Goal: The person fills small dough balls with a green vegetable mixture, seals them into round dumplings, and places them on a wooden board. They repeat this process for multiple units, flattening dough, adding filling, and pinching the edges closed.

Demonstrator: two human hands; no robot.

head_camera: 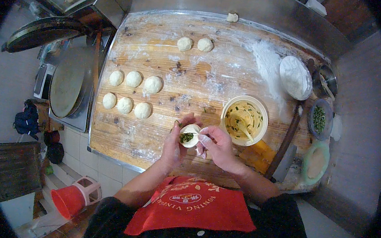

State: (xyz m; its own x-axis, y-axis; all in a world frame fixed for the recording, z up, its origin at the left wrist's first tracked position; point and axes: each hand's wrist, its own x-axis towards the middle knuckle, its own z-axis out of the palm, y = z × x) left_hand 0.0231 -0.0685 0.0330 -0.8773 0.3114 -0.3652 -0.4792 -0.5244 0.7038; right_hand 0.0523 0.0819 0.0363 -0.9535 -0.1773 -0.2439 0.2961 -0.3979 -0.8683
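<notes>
A round dough wrapper with chopped green filling rests in my left hand, whose fingers curve around it. My right hand pinches the wrapper's right edge between thumb and fingertips. The filling lies exposed on the left side of the dough. Just beyond my right hand stands a round tub with bits of green, oily residue and a pale spoon inside. Several pale dough balls sit in two rows at the left of the wooden board, and two more dough balls are near the far side.
A floured wooden work board lies before me. At right are a bowl of flour, a long dark rolling pin, a metal scraper, a container of chopped greens and a green-rimmed bowl. A large round griddle stands left.
</notes>
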